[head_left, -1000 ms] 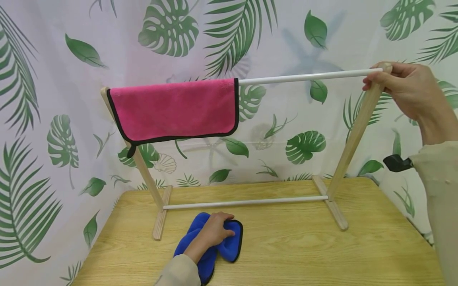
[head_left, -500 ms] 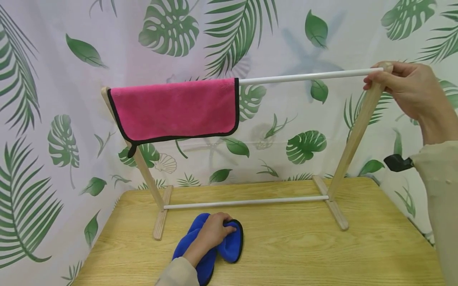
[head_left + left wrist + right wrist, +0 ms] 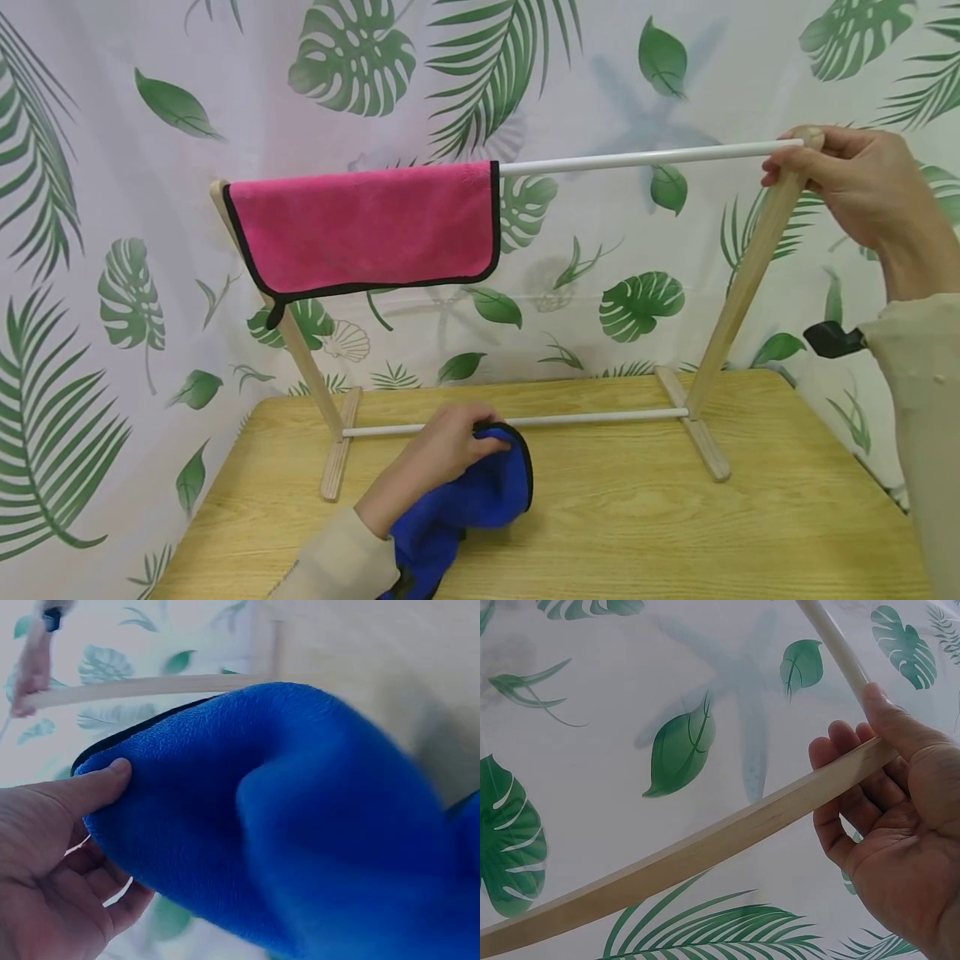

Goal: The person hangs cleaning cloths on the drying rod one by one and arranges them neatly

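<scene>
My left hand point(image 3: 453, 446) pinches the edge of a blue towel point(image 3: 487, 492) with black trim, lifting that end off the table while the rest hangs toward the front. In the left wrist view the thumb lies on top of the towel point(image 3: 300, 795) and the other fingers are behind it. At the upper right, my right hand point(image 3: 862, 179) grips the top of the rack's wooden post point(image 3: 746, 267), where the white upper rod point(image 3: 652, 158) meets it. A pink towel point(image 3: 367, 229) with black trim hangs folded over the left part of that rod.
The rack's left post point(image 3: 311, 375) and flat wooden feet point(image 3: 705, 446) stand on the wood-grain table point(image 3: 600, 517). A white lower rod point(image 3: 600, 417) joins the posts near the tabletop. Behind hangs a leaf-patterned curtain point(image 3: 570, 83).
My left hand has risen and moved slightly forward and right, raising one end of the blue towel from the table. The right hand keeps its hold on the post.
</scene>
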